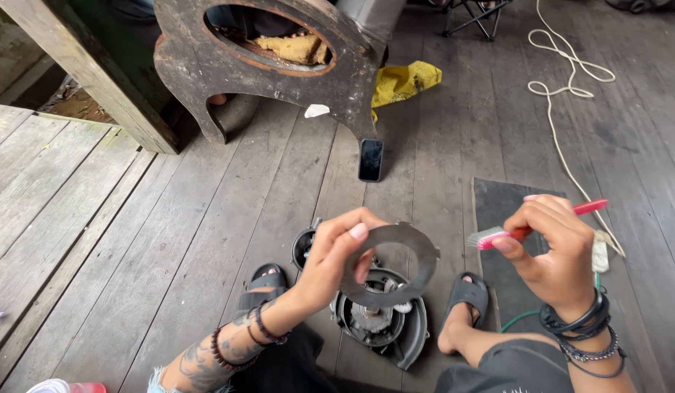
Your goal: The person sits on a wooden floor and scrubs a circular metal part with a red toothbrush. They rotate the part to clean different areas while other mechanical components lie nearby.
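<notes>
My left hand (336, 255) pinches the steel clutch plate (393, 263) above what looks like the clutch housing (385, 327), my right hand (552, 251) grips the pink toothbrush (530, 229); hard scrubbing could twist the plate loose.

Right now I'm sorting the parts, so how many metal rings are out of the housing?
1. The ring is pinched in the left hand, above the round housing on the floor. The right hand holds a brush. More rings may sit hidden inside the housing.
</notes>
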